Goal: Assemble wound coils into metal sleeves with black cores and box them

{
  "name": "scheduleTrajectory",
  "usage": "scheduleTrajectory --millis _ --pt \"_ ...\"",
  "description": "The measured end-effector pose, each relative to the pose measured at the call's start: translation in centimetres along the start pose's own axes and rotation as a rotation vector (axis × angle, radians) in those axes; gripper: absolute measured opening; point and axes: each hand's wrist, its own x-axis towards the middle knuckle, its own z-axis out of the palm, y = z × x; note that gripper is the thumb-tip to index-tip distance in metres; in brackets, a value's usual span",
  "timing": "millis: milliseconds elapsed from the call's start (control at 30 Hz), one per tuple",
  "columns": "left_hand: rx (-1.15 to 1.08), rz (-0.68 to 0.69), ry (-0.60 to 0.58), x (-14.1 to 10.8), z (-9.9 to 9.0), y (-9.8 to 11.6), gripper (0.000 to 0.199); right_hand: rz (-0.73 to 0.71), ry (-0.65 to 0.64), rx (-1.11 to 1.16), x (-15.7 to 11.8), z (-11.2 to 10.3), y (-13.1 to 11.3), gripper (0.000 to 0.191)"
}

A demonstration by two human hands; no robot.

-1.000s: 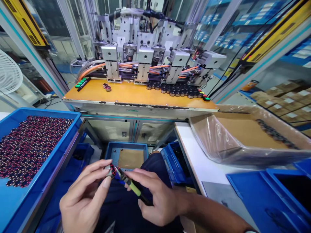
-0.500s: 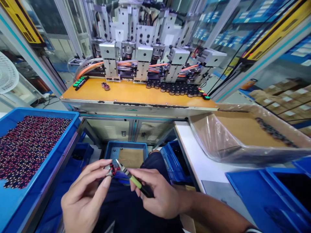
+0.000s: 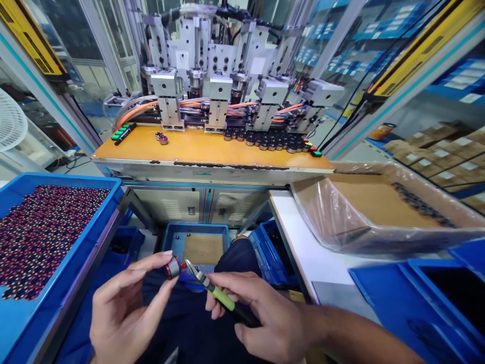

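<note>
Between the thumb and fingertips of my left hand (image 3: 127, 306) is a small round motor part (image 3: 173, 268), with a grey metal rim and red and dark windings. My right hand (image 3: 265, 316) is closed around pliers (image 3: 222, 297) with green and black handles. The pliers' pointed metal tip is just right of the part, close to some red strands; whether it touches them I cannot tell. Both hands are above my lap.
A blue tray (image 3: 118, 194) of many similar parts stands at the left. Ahead, an orange bench (image 3: 204, 150) carries a machine and dark round parts. A plastic-lined box (image 3: 364, 199) is at the right. A blue bin (image 3: 227, 233) sits low between the tables.
The round part has turned in my left hand, so its grey rim now shows. My right hand and the pliers have shifted slightly right and down.
</note>
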Motion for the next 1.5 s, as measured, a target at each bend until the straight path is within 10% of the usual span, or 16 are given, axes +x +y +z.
scheduleTrajectory --millis 1233,1500 --pt "0.101 -0.127 0.031 -1.0 -0.4 0.4 0.062 0.262 -0.015 0.009 1.6 0.0 -0.3 0.024" --pt "-0.27 -0.668 0.153 -1.2 -2.0 -3.6 0.02 0.002 0.135 -0.739 7.8 -5.9 -0.7 0.062"
